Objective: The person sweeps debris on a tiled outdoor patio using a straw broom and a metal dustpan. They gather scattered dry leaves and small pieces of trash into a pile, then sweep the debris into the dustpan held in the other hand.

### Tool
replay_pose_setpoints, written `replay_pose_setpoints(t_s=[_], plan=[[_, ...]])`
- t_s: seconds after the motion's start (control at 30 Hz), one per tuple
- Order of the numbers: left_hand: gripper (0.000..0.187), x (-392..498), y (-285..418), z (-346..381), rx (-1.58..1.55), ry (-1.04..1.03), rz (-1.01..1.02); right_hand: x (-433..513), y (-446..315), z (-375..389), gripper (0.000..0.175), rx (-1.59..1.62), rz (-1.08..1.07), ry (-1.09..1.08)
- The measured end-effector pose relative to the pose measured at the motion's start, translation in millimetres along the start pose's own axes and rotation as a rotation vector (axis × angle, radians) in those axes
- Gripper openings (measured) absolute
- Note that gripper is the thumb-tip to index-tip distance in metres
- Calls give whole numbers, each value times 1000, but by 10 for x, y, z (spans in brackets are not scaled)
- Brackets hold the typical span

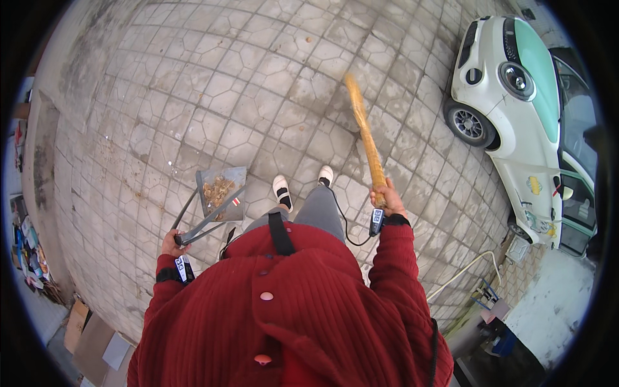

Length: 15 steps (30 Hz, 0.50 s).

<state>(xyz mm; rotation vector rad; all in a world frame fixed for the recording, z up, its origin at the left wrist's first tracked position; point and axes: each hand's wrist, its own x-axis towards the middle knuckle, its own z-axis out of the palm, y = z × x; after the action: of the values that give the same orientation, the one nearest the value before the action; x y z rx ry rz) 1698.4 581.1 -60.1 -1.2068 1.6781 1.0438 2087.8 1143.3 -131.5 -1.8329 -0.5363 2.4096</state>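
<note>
My left hand (pixel 175 243) grips the dark handle of a grey metal dustpan (pixel 236 184) at the lower left. A heap of dry brown debris (pixel 217 191) lies in the pan. On the right, my right hand (pixel 390 196) is closed round the thick end of a straw broom (pixel 370 145), which is held out ahead and slightly blurred towards its tip. The broom tip is to the right of and well away from the dustpan. Whether the tip touches the paving cannot be told.
A white and mint-green car (pixel 508 111) stands at the right on tiled paving (pixel 280 72). A pale hose (pixel 464 271) lies at the lower right. Flattened cardboard (pixel 94 348) and mixed clutter (pixel 31 246) are by the low wall at the left. Small bits of litter dot the tiles.
</note>
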Motion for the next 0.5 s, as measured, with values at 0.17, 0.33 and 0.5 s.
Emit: replay_pose_setpoints(t_s=[0.17,0.33,0.5], plan=[[15,5,7,-180,-104,-17,20,-54,-128,-368,27,-57,-61,40],[14,-207,-134,-131,-214,73,55,592,-312,-276,13,187,214,207],[11,-555,-281,135,-282,64,81,1038,-627,198,16,174,290,-7]])
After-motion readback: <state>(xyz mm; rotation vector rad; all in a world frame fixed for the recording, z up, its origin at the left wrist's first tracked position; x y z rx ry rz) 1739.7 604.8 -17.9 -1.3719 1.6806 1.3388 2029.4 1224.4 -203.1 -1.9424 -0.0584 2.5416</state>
